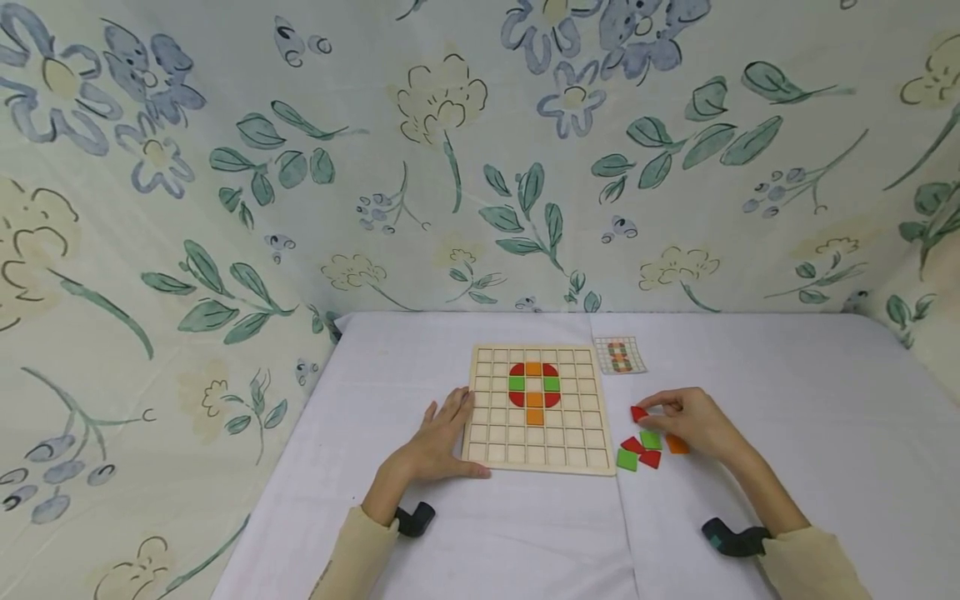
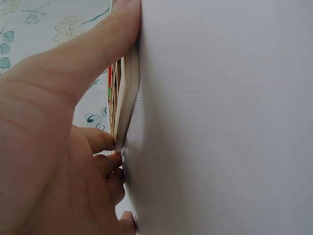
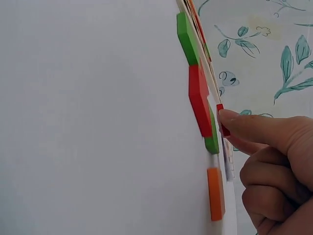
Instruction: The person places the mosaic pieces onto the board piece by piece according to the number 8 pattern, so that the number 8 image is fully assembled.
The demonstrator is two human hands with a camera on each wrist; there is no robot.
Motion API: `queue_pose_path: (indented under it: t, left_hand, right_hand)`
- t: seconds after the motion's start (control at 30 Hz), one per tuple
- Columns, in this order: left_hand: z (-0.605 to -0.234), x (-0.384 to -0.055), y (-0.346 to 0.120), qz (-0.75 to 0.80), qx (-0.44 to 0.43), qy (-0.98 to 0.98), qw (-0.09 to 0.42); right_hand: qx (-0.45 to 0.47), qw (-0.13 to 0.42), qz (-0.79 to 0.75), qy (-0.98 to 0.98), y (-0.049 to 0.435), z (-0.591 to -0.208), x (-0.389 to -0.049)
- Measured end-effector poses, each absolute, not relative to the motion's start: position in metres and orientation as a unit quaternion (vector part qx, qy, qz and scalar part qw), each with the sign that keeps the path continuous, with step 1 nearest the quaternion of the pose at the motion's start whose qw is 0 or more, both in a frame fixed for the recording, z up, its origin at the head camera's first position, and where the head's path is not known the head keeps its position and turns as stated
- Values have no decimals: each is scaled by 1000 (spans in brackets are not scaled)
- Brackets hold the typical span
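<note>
Left hand (image 1: 438, 442) rests at the left edge of the wooden grid board (image 1: 537, 454), fingers relaxed and mostly straight against the frame, thumb along the near edge. The left wrist view confirms it: thumb and fingertips touch the board's rim, no wrap around it.

Right hand (image 1: 693, 421) is on the white table cover (image 1: 510, 533), right of the board. Fingers are curled, fingertips (image 3: 230, 117) pinching a small red tile (image 1: 638, 412); the tile is at or just off the cloth, cannot tell which.

Loose tiles lie just beside that hand: 2 green tiles (image 1: 650, 439) (image 1: 627, 459), 2 more red tiles (image 1: 632, 444) (image 1: 650, 457), 1 orange tile (image 1: 677, 445). All clustered near the board's right near corner, some touching.

The board already holds a pattern in its upper middle cells: red quarter-round corners, green squares at the sides, an orange column (image 1: 534, 400) down the centre.

A small pattern card (image 1: 619, 355) lies flat behind the board's far right corner, just apart from it.

A floral cloth backdrop (image 1: 225, 167) hangs behind and to both sides. Both cuffs show cream sleeves with dark wrist-mounted devices (image 1: 415, 518).
</note>
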State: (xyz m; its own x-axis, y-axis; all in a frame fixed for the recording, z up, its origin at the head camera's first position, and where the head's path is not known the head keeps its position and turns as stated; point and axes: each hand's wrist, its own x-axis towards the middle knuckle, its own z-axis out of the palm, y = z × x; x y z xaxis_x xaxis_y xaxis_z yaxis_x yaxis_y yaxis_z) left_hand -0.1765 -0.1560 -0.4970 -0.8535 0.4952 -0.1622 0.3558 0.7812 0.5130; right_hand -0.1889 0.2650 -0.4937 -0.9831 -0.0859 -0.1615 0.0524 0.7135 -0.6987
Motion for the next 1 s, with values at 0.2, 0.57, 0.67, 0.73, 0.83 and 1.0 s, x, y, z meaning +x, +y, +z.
queue_pose_path:
  t: [0.2, 0.57, 0.67, 0.73, 0.83, 1.0]
  left_hand:
    - [-497, -176, -155, 237, 224, 934, 147]
    - [-499, -176, -156, 235, 226, 934, 144]
    - [-498, -176, -156, 237, 229, 933, 144]
    - [-498, -176, -156, 238, 229, 933, 144]
    - [-497, -176, -156, 238, 229, 933, 143]
    - [-497, -176, -155, 240, 225, 933, 143]
  right_hand:
    - [-3, 92, -404, 910, 249, -492, -190]
    - [-45, 95, -444, 890, 204, -488, -187]
    - [-53, 101, -449, 886, 191, -489, -188]
    - [-53, 107, -452, 884, 182, -490, -189]
    - [-50, 111, -447, 886, 170, -490, -190]
    - [-60, 103, -430, 895, 157, -491, -194]
